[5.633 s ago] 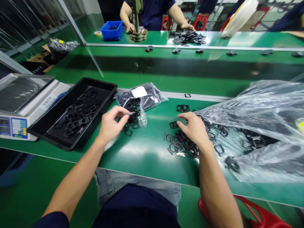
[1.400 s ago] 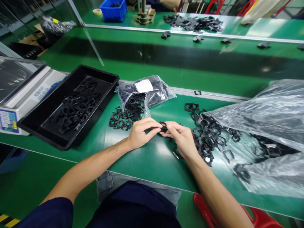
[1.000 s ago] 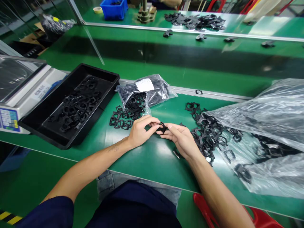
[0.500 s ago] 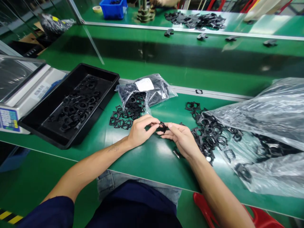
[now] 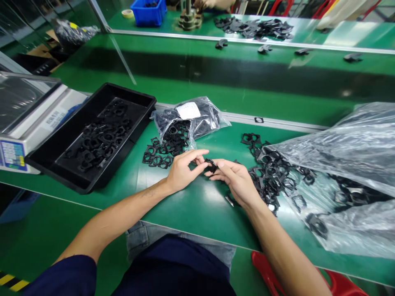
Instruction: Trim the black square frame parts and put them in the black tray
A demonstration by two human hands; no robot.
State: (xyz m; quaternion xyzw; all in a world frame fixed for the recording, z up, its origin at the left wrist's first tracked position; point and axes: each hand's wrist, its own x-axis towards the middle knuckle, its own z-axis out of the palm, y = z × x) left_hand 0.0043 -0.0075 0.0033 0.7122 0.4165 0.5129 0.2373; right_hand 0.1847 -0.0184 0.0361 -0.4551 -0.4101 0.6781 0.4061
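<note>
A small black plastic ring piece (image 5: pixel 211 165) is held just above the green table, between my two hands. My right hand (image 5: pixel 236 179) pinches its right side with thumb and fingers. On its left side, the thumb of my left hand (image 5: pixel 185 169) presses against the piece, with the index finger bent just above it. Close to my right hand spreads a loose pile of similar black ring pieces (image 5: pixel 271 172). Beyond my left hand, more of these pieces (image 5: pixel 157 154) lie flat before a clear plastic bag (image 5: pixel 203 123) with a white label.
At the left, a black tray (image 5: pixel 123 158) of ring pieces leans against a scale (image 5: pixel 14 152). A large clear plastic sheet (image 5: pixel 348 139) covers the right side. One ring piece (image 5: pixel 258 120) rests on the metal rail. Curved black parts (image 5: pixel 256 28) and a blue bin (image 5: pixel 148 14) stand beyond.
My left index finger has lifted slightly off the ring piece, while the thumb stays on it. My right hand keeps its pinch in nearly the same spot.
</note>
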